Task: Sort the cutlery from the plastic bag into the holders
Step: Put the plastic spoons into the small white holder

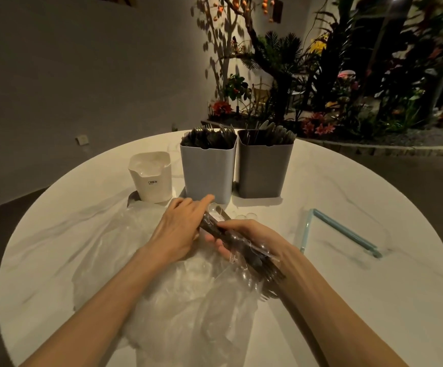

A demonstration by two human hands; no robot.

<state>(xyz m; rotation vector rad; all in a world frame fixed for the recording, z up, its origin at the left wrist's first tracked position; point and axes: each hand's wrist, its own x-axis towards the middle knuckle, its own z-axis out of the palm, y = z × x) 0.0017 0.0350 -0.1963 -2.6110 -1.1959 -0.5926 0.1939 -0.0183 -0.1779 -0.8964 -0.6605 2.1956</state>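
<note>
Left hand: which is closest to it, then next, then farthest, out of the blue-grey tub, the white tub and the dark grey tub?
1. Blue-grey plastic cutlery holder, just beyond the left hand.
2. White plastic holder, farther back and to the left.
3. Dark grey plastic holder, farthest, back on the right.

I see a round white table (373, 186) with faint grey marble veining, and I take the light blue holder (208, 173) as my landmark. It stands toward the far edge, packed with dark forks. Just right of it stands a grey holder (261, 170) holding dark cutlery, the two nearly touching. Left of it sits a shorter white holder (152, 181) printed "CRBW". In front of it and spreading toward me lies a crumpled clear plastic bag (188, 300). Well to its right and nearer me lies a flat clear lid (339, 234) with a pale blue rim.
</note>
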